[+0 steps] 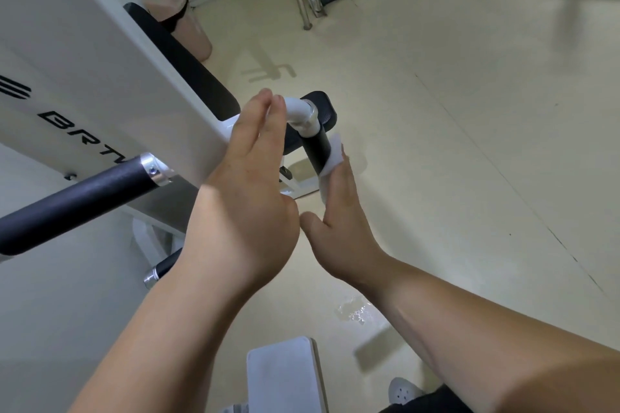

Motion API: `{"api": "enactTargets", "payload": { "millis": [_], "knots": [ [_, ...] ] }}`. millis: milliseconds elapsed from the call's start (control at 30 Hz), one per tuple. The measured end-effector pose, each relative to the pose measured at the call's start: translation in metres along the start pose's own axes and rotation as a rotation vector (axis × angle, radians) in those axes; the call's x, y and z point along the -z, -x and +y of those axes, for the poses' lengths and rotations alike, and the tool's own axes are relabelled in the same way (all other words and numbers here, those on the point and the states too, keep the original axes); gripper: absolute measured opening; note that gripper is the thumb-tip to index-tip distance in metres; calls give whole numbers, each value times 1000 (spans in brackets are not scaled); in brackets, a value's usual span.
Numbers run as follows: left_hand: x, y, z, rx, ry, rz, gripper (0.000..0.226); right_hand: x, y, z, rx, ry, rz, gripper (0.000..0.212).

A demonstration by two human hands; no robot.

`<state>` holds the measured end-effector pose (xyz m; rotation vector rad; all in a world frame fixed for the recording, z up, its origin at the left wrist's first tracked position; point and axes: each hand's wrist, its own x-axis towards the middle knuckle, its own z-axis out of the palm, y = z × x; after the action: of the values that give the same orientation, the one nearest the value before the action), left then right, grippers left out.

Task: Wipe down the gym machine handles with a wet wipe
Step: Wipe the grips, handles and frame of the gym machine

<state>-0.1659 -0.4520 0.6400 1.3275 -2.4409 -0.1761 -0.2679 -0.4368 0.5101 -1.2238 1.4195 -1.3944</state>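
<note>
Wet wipe (333, 151), just the one, lies flat against the short black handle (315, 152) at mid-frame, below the white elbow tube (300, 114). The right hand (339, 231) presses it there with straight fingers (343, 184), thumb splayed. The left hand (245, 184) is up beside it, fingers (265, 111) straight and together, tips at the elbow, gripping nothing. Three black handles in all: a long handle (77, 201) at left, a stub handle (164, 266) lower down. The white machine panel (84, 54) crowds the left edge; beige floor (469, 111) lies open to the right.
</note>
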Motion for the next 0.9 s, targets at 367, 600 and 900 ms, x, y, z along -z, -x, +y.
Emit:
{"api": "enactTargets", "payload": {
  "millis": [367, 600, 900],
  "knots": [
    [-1, -1, -2, -14, -5, -28, 90, -11, -7, -13, 123, -24, 32, 101],
    [0, 0, -3, -15, -52, -8, 91, 6, 0, 22, -133, -21, -84, 95],
    [-2, 0, -2, -29, -45, -2, 91, -1, -14, -5, 105, -79, -11, 97]
  ]
}}
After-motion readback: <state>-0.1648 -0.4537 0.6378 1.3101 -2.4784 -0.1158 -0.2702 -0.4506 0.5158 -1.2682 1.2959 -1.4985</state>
